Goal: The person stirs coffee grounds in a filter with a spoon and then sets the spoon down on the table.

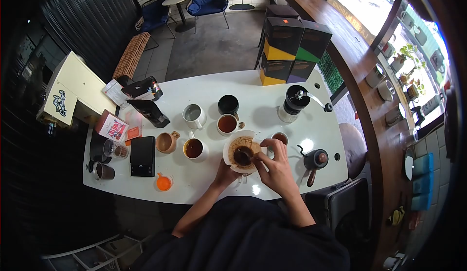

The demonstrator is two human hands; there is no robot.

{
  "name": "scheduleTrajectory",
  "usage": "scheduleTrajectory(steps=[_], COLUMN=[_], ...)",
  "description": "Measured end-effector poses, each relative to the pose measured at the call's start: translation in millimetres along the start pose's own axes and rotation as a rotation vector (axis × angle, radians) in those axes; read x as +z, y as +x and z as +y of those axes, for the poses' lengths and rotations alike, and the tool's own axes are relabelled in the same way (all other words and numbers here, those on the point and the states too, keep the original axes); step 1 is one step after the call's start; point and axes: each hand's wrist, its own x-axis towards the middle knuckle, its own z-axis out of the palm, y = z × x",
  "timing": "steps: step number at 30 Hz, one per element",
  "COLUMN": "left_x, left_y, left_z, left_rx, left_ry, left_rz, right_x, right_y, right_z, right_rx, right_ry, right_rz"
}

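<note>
A paper coffee filter point(229, 150) with wet brown coffee grounds point(237, 147) round its wall and a dark middle sits in a dripper at the table's near side. My left hand point(226, 174) is closed around the dripper's lower left side, its fingertips partly hidden. Over the filter's right part, my right hand point(275, 166) is closed in a pinch; whatever thin thing it holds is too small to name. Just beyond that hand stands a small cup point(279, 137) of brown liquid. Two mugs with reddish-brown drink, a white mug point(227, 124) and another white mug point(193, 148), stand to the left.
A hand grinder point(293, 106) and a black kettle point(316, 159) stand at right. Left are a wooden cup point(167, 142), black scale point(142, 156), orange scoop point(164, 182) and coffee bags point(148, 113). Farther back are a grey mug point(194, 117), black cup point(228, 105) and stacked boxes point(294, 52).
</note>
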Motion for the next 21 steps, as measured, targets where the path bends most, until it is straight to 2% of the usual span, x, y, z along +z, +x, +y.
scheduleTrajectory(steps=[3,6,8,11,15,17,21], left_x=[-3,-7,-7,0,-1,-3,0], left_y=[0,-2,-2,-1,-1,0,-1], left_z=[-3,-10,-10,-6,3,-1,-4], left_rx=[-0.005,-0.036,-0.064,-0.003,-0.019,0.018,0.017], left_ry=[0.028,0.084,0.091,0.032,0.012,0.123,0.038], left_rz=[-0.024,-0.103,-0.094,-0.004,-0.007,-0.041,-0.012], right_x=[1,0,2,-2,-1,0,0], right_y=[2,1,1,4,2,1,3], right_z=[2,2,3,1,4,6,1], right_rx=[0.012,-0.025,0.048,0.028,0.021,-0.015,0.026], right_ry=[-0.075,-0.003,0.008,-0.040,0.047,-0.054,-0.116], right_rz=[0.047,-0.028,0.041,-0.028,0.002,0.113,0.065])
